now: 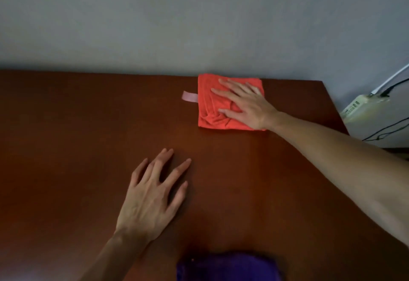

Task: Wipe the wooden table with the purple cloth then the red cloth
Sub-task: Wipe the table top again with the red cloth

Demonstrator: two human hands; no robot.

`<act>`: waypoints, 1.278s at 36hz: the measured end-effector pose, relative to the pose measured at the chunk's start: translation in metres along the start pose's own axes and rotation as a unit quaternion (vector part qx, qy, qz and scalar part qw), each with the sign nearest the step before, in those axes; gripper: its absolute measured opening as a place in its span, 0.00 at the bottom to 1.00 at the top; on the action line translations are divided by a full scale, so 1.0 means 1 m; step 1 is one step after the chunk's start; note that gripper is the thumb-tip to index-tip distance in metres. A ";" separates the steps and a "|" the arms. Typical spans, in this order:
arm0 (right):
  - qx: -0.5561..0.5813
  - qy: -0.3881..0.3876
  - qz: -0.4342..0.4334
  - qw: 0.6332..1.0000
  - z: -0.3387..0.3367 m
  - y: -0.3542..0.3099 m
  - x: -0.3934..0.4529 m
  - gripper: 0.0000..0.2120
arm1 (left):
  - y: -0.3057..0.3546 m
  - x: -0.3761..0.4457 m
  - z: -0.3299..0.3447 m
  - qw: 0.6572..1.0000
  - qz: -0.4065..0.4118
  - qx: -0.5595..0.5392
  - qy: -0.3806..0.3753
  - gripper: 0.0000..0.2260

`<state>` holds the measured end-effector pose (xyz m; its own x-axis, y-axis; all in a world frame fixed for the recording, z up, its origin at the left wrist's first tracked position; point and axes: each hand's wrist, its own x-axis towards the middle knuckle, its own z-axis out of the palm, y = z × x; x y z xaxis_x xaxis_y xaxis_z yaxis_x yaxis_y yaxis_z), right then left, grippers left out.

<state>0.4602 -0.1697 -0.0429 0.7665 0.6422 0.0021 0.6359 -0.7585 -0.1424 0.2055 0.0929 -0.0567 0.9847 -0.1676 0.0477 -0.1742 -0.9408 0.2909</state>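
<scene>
My right hand [245, 106] is flat, fingers spread, pressing the red cloth [212, 108] at the tabletop's [66, 137] far edge by the wall. Left hand [152, 194] is open, palm down on bare wood, gripping nothing. Purple cloth [225, 267] at the near edge. Power strip [363, 106] off right.

A plain grey wall [155, 15] fills the background. At right, a white power strip [363, 106] carries a black cable [391, 87] and a white cable [394, 77].

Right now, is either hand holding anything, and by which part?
Nothing gripped. Right hand lies flat, fingers spread, on the red cloth, pressing its middle. Left hand rests bare on the wooden table.
</scene>
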 end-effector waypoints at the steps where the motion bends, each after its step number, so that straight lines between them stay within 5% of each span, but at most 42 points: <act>1: 0.000 -0.001 0.000 1.000 -0.001 0.004 0.005 0.34 | 0.001 0.000 -0.001 1.000 -0.003 -0.002 -0.002 0.22; 10: 0.014 0.025 0.077 0.997 0.000 -0.006 0.002 0.40 | 0.001 0.002 -0.004 1.000 -0.003 -0.001 0.009 0.23; 17: 0.025 0.053 0.177 0.982 0.011 -0.039 -0.082 0.41 | 0.007 -0.001 -0.005 0.999 -0.007 0.004 0.037 0.23; 28: -0.012 0.059 0.088 0.994 0.018 -0.073 -0.282 0.34 | 0.061 0.004 0.000 0.996 0.009 0.023 0.082 0.19; 33: -0.001 0.027 0.050 0.998 0.010 -0.050 -0.270 0.32 | 0.098 0.031 0.014 0.995 0.079 0.000 0.068 0.19; 46: -0.033 -0.011 0.096 0.995 -0.028 0.123 -0.148 0.32 | 0.113 0.050 0.043 0.999 0.038 0.017 0.010 0.25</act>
<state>0.4279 -0.3614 -0.0334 0.8728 0.4864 -0.0401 0.4829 -0.8726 -0.0734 0.2349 -0.0346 -0.0620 0.9685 -0.2330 0.0878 -0.2480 -0.9350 0.2536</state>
